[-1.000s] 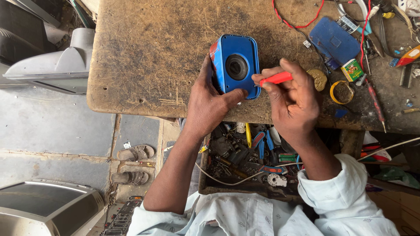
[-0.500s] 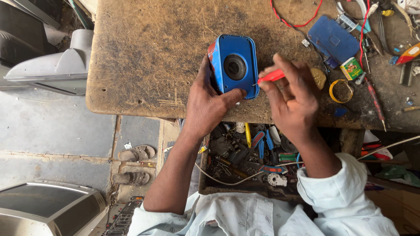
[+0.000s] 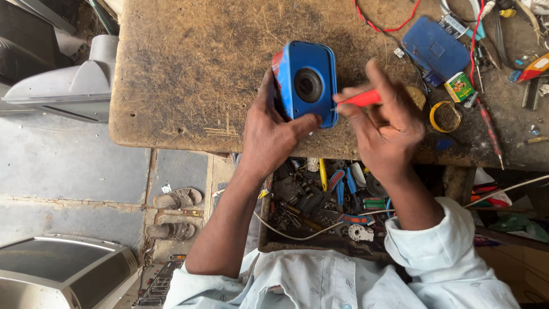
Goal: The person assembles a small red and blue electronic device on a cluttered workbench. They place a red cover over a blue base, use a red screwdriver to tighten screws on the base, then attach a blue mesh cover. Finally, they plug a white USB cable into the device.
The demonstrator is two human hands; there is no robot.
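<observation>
A blue box-shaped speaker housing with a round black opening stands on edge on the worn wooden workbench. My left hand grips it from the left and below, thumb across its lower front edge. My right hand holds a red-handled screwdriver whose thin tip touches the housing's right edge.
A flat blue panel, a small green tin, a yellow tape ring, red wire and hand tools lie at the bench's right. An open drawer of tools and parts sits below. Sandals rest on the floor.
My right hand has shifted slightly, bringing the screwdriver tip from the lower right of the housing up against its right edge. My left hand keeps its grip.
</observation>
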